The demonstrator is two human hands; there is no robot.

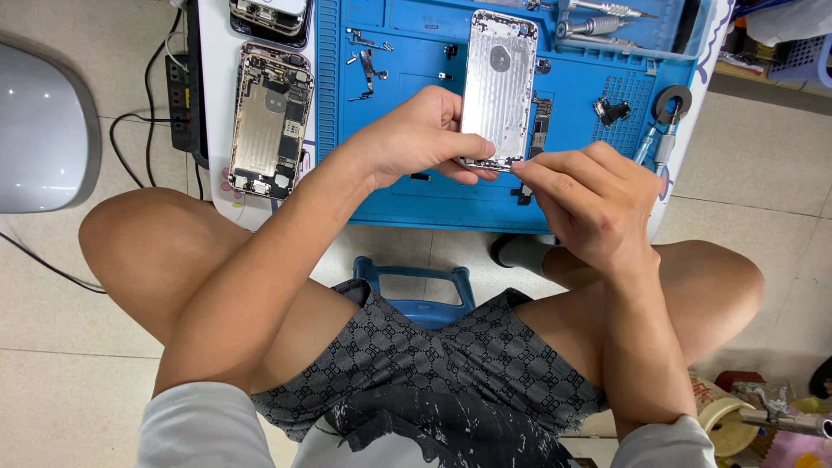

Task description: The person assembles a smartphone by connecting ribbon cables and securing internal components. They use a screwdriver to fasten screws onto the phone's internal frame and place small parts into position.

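Head view: the person sits on a blue stool (416, 290) with knees spread, looking down at a low tabletop (217, 104) covered by a blue repair mat (407, 195). The left hand (416, 134) is closed around the lower left edge of a silver phone housing (500, 87), thumb and fingers clamping it so that it stands tilted above the mat, its long side running away from the person. The housing's bottom end sits just beyond the left hand's fingertips and directly between the two hands. The right hand (589, 199) is curled, thumb and forefinger pinched together at the bottom right corner of the housing; whether something tiny sits in that pinch cannot be told. The two hands nearly meet at that bottom edge.

On the mat, small metal brackets (368, 65) lie to the left of the housing, and a small dark component (611, 110) lies to its right on the gridded part of the mat. Screwdrivers (598, 17) rest along the mat's far edge. Left of the mat, on the white tabletop, an opened phone body (269, 121) lies flat with its internals showing, well apart from both hands. A black power strip (178, 100) sits at the tabletop's left edge, its cable trailing over the tiled floor (69, 381).
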